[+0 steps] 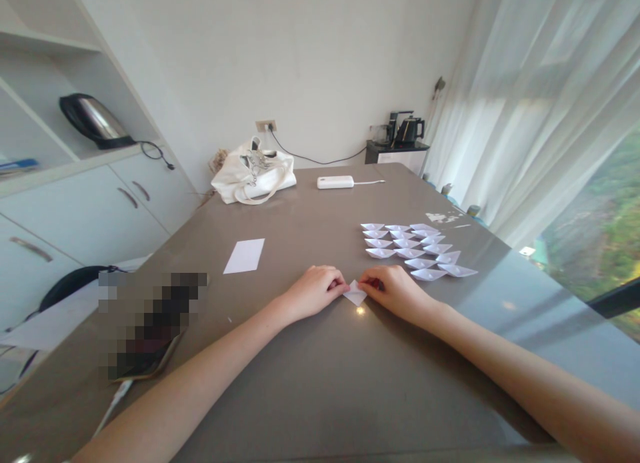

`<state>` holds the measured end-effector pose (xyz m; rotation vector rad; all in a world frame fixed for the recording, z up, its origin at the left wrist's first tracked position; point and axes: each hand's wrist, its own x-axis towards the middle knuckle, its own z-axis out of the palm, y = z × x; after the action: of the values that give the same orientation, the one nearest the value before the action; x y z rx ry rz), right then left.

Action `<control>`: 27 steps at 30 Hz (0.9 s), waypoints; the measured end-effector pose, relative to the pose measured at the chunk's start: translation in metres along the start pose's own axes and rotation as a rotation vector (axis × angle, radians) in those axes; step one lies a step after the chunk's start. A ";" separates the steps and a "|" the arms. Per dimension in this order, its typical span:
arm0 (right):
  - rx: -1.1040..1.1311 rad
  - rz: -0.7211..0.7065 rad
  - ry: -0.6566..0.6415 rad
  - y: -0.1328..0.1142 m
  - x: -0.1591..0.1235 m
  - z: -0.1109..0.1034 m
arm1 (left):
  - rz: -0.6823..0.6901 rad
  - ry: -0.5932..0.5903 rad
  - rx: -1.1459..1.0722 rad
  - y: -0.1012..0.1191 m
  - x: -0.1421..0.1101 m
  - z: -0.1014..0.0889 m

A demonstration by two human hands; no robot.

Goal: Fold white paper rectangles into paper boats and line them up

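A small folded piece of white paper, diamond-shaped, is held low over the table between my two hands. My left hand pinches its left corner with thumb and fingertips. At the opposite corner my right hand is closed on the paper the same way, fingers curled. Just beyond my right hand, several folded white paper boats stand in loose rows. A flat white sheet of paper lies to the left, beyond my left hand.
On the brown table, a phone-like device, blurred out, lies at left with a white cable. A white bag and a white power bank stand farther back. Torn paper scraps lie near the right edge.
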<state>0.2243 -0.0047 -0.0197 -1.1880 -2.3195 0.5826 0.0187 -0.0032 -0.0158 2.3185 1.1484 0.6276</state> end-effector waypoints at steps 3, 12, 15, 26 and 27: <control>0.041 0.036 -0.015 0.000 0.000 -0.001 | 0.004 0.028 -0.001 0.001 -0.001 0.000; -0.058 -0.030 -0.101 0.001 0.000 -0.010 | 0.041 -0.105 0.024 -0.002 -0.001 -0.008; -0.159 -0.160 -0.113 -0.001 -0.002 -0.014 | 0.078 -0.102 0.142 0.002 -0.002 -0.010; -0.090 0.030 -0.095 -0.005 -0.001 -0.010 | 0.108 -0.128 0.309 0.011 -0.004 -0.009; -0.068 0.058 -0.096 -0.005 -0.001 -0.011 | 0.099 -0.126 0.307 0.012 -0.004 -0.009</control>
<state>0.2278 -0.0063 -0.0084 -1.2883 -2.4095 0.5968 0.0184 -0.0108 -0.0030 2.6440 1.1431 0.3522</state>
